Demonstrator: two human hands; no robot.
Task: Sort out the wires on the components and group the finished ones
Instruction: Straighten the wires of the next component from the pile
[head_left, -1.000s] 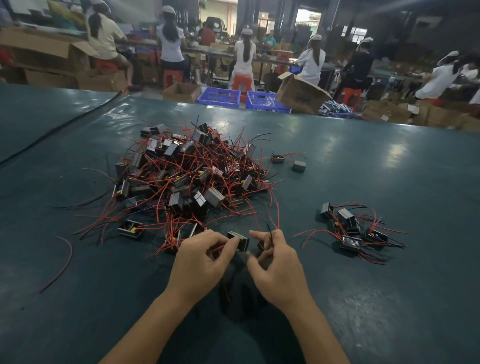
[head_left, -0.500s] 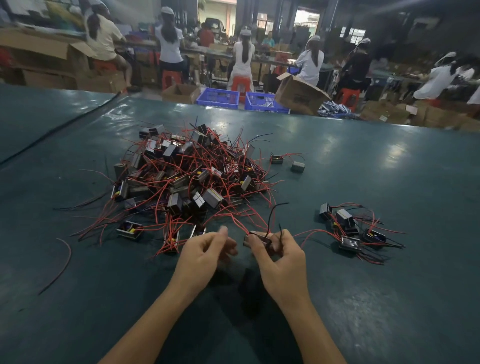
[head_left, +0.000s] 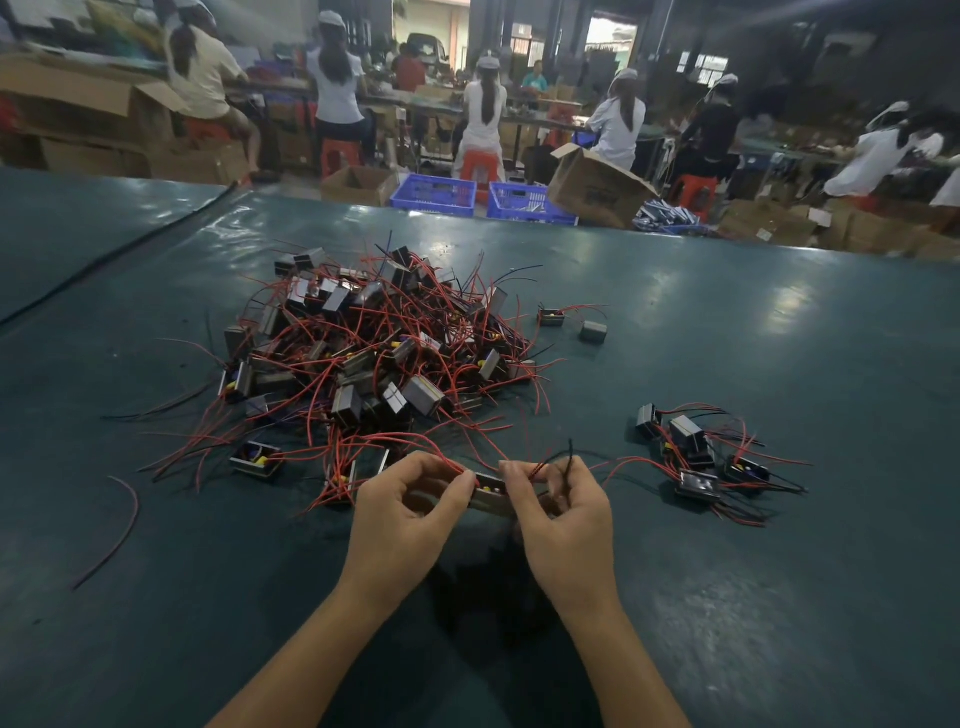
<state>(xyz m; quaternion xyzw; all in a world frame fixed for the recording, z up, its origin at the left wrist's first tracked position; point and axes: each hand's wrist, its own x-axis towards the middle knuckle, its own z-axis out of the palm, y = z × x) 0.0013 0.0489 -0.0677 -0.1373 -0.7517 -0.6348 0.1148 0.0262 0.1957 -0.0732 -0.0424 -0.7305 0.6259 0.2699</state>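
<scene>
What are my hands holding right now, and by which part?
A small black box-shaped component with red and black wires. The left hand pinches its left end; the right hand pinches its wires at the right end.

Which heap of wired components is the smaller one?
The heap right of the right hand: a handful of components, while the tangled pile beyond the left hand holds dozens.

My left hand (head_left: 410, 512) and my right hand (head_left: 563, 514) hold one small box part (head_left: 491, 493) between them, over the green tabletop (head_left: 779, 597). My left fingers pinch its end, where a red wire comes out. My right fingers pinch a thin black wire (head_left: 570, 457) that sticks up. A big messy pile (head_left: 374, 353) of parts with red wires lies behind my hands, toward the far edge. A small group (head_left: 696, 457) lies nearer the right edge. One loose red wire (head_left: 111, 530) lies toward the left edge.
</scene>
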